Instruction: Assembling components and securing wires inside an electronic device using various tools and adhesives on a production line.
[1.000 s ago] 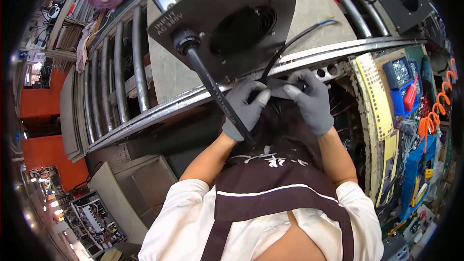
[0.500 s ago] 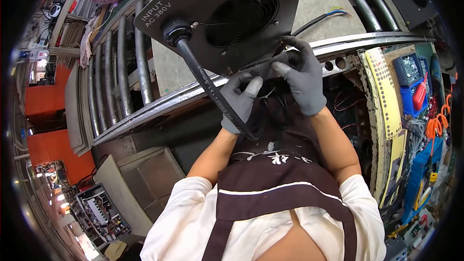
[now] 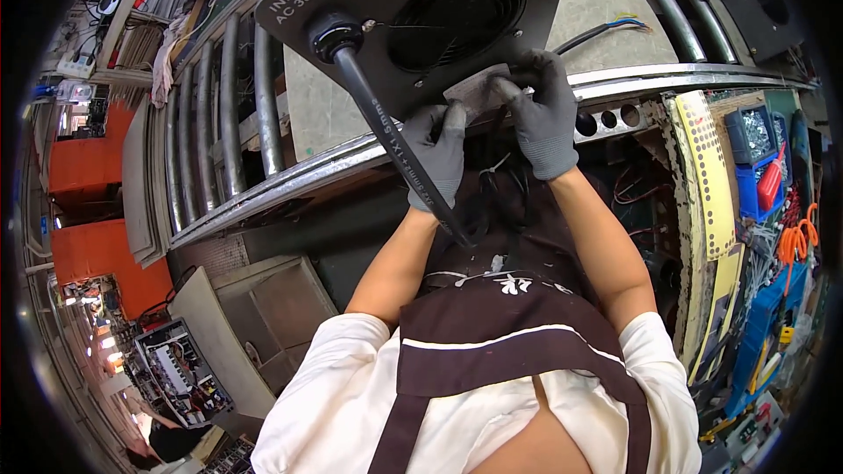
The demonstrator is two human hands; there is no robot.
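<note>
My left hand (image 3: 439,154), in a grey glove, pinches the lower left end of a small flat grey piece (image 3: 479,90), perhaps a label or plate. At its right end, the gloved thumb and fingers of my right hand (image 3: 543,114) are closed on it. The piece is tilted just in front of the lower edge of a black metal panel (image 3: 386,0). That panel carries a round fan grille (image 3: 457,22) and a black cable gland (image 3: 336,35). From the gland a thick black cable (image 3: 386,127) runs down past my left hand to my apron.
A cable end with bare coloured wires (image 3: 615,25) lies on the grey board behind my right hand. Metal rollers (image 3: 233,105) line the bench at left. Blue bins (image 3: 751,136), a red-handled tool (image 3: 772,180) and orange-handled scissors (image 3: 797,241) are at right.
The flat piece between my hands has turned up, so its grey face now shows. Both hands stay close together at the panel's lower edge. The view has shifted slightly.
</note>
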